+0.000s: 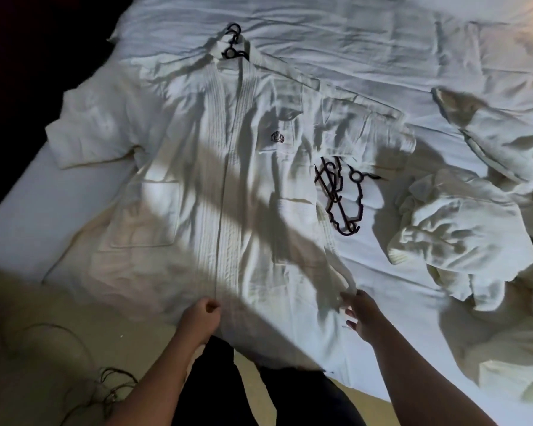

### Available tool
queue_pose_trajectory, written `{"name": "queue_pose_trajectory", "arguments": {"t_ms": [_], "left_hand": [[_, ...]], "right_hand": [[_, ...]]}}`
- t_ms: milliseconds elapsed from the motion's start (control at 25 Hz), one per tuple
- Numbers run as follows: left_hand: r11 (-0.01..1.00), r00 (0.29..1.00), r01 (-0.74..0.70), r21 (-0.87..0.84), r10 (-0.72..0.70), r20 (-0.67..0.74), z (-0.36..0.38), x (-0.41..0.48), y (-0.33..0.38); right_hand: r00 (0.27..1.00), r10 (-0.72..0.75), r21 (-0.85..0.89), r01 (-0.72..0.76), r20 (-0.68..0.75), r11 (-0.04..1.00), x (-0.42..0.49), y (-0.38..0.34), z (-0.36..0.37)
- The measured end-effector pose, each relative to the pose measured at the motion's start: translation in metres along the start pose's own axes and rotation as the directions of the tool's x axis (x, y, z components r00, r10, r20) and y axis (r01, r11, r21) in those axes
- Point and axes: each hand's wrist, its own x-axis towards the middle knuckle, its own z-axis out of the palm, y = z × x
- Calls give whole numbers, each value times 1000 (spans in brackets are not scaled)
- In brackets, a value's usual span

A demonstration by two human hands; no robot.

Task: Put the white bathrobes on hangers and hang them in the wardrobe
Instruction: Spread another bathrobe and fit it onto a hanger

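Head cam: bathrobe (197,179) lies flat mid-frame on bed (351,41) w/ hanger (234,41) in collar, upper left; L hand (200,315) fingers curled at hem (grip unclear), R hand (362,316) fingers pinch its edge, prob. pulling it smooth.

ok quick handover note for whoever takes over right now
Left hand: curled at the hem of the flat bathrobe; grip unclear.
Right hand: pinches a strip at that robe's side.
Done: a black hanger sits in its collar; the robe lies on the bed.
Left: hang it up, then dress the crumpled bathrobe using the spare hangers. Wardrobe not in view.
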Motion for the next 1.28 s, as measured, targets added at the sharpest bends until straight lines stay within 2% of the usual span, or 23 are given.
{"name": "queue_pose_trajectory", "arguments": {"t_ms": [40, 120, 160, 240, 280, 320, 360, 400, 440, 480, 560, 640, 720, 880, 960, 1040, 1080, 1120, 1160, 1240, 1280], "left_hand": [[999, 999, -34, 8, 34, -17, -9, -2, 12], [997, 996, -83, 7, 83, -41, -29, -10, 34], [995, 993, -103, -8, 102, -51, -40, -13, 43], [991, 991, -131, -38, 129, -49, -61, -24, 55], [988, 989, -144, -62, 141, -50, -72, -27, 58], [985, 988, -149, -89, 145, -52, -83, -28, 60], [980, 987, -155, -127, 149, -58, -92, -28, 62], [974, 986, -161, -158, 152, -65, -103, -27, 64], [967, 985, -168, -191, 157, -74, -112, -26, 67], [958, 985, -164, -233, 149, -81, -121, -24, 69], [927, 986, -162, -338, 140, -90, -140, -17, 69], [900, 989, -144, -411, 117, -91, -165, -5, 65], [866, 994, -104, -489, 75, -77, -186, 18, 49], [713, 993, -19, -701, -68, -96, -234, 66, 9], [565, 982, 23, -825, -166, -87, -258, 104, -18], [431, 979, 52, -901, -201, -40, -277, 126, -31], [387, 979, 86, -918, -203, 6, -287, 145, -42], [273, 976, 118, -955, -208, 61, -295, 162, -48], [188, 979, 108, -976, -193, 71, -302, 176, -51], [38, 958, 119, -992, -268, 105, -313, 194, -56], [-137, 940, 120, -983, -302, 157, -317, 198, -51]], "right_hand": [[999, -26, 22, 27, -38, 999, -1, -6, 1], [973, -169, 0, 172, -157, 985, -19, -20, 0], [924, -264, -72, 254, -275, 964, -34, -30, -4], [763, -417, -259, 329, -494, 908, -66, -54, -16], [715, -448, -271, 357, -537, 894, -81, -71, -22], [742, -446, -190, 408, -500, 893, -95, -94, -27], [825, -417, -12, 446, -381, 895, -107, -118, -28], [896, -394, 171, 429, -203, 887, -122, -144, -26], [918, -395, 314, 388, -41, 867, -136, -169, -21], [908, -413, 438, 344, 69, 831, -148, -191, -13], [864, -462, 608, 261, 199, 750, -167, -219, 18], [798, -500, 686, 156, 336, 711, -178, -228, 64], [789, -489, 619, 183, 371, 764, -178, -225, 120], [855, -419, 428, 269, 307, 863, -155, -194, 215], [892, -417, 320, 350, 173, 881, -139, -180, 249], [874, -485, 85, 485, -18, 871, -132, -173, 270], [840, -534, -99, 526, -93, 845, -130, -172, 282], [803, -582, -267, 537, -131, 800, -126, -169, 291], [774, -616, -408, 519, -150, 751, -128, -170, 298], [689, -712, -612, 506, -138, 608, -122, -170, 306], [631, -767, -701, 495, -115, 513, -114, -170, 304]]}}
